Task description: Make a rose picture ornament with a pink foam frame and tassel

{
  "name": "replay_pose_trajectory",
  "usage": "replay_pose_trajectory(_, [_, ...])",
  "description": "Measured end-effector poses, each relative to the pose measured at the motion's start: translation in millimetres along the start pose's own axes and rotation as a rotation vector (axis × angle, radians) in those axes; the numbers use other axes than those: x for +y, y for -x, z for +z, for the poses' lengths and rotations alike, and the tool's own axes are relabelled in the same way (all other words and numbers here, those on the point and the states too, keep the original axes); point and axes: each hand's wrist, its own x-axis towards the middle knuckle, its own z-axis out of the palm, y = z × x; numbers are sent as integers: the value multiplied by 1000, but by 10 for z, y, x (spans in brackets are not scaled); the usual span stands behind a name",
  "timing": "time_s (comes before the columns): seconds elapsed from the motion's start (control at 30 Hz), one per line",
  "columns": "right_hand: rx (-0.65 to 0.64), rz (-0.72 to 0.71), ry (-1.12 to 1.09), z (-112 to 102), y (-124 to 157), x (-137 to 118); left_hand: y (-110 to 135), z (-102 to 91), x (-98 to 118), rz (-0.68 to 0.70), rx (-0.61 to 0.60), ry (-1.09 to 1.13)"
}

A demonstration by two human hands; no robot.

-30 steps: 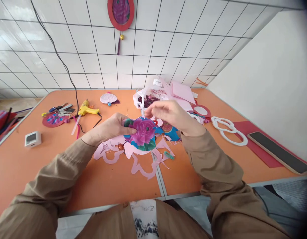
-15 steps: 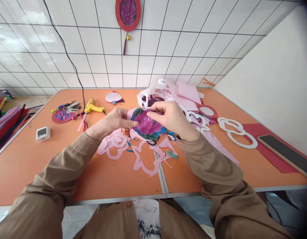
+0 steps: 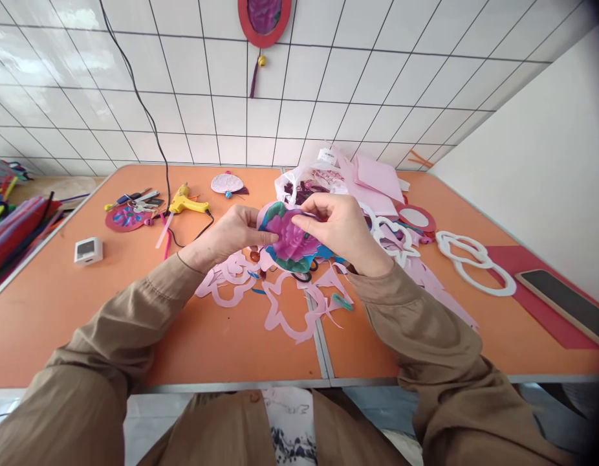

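A flower-printed fabric piece (image 3: pixel 290 244), magenta with green and blue leaves, is held up over the middle of the table. My left hand (image 3: pixel 235 234) pinches its left edge between thumb and fingers. At its upper right edge, my right hand (image 3: pixel 342 226) grips it the same way, thumb on the printed face. Some pale pink backing shows behind its upper left edge. Below it lie pink offcuts (image 3: pixel 284 323) with curved cut-out outlines, and a small green clip (image 3: pixel 342 301) rests among them.
A yellow glue gun (image 3: pixel 187 200) with a cord stands left, near a white box (image 3: pixel 88 250). Behind my hands are a plastic bag (image 3: pixel 312 181) and folded pink sheets (image 3: pixel 377 178). White rings (image 3: pixel 484 275) and a phone (image 3: pixel 566 304) lie right.
The whole view has shifted slightly, so the table items appear further right. Both hands keep their hold on the fabric piece, which is tilted a little differently.
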Motion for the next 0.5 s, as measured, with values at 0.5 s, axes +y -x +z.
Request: replay_pose_trajectory(0.5, [0, 142, -273, -37, 0, 49, 1, 17, -55, 78, 47, 90])
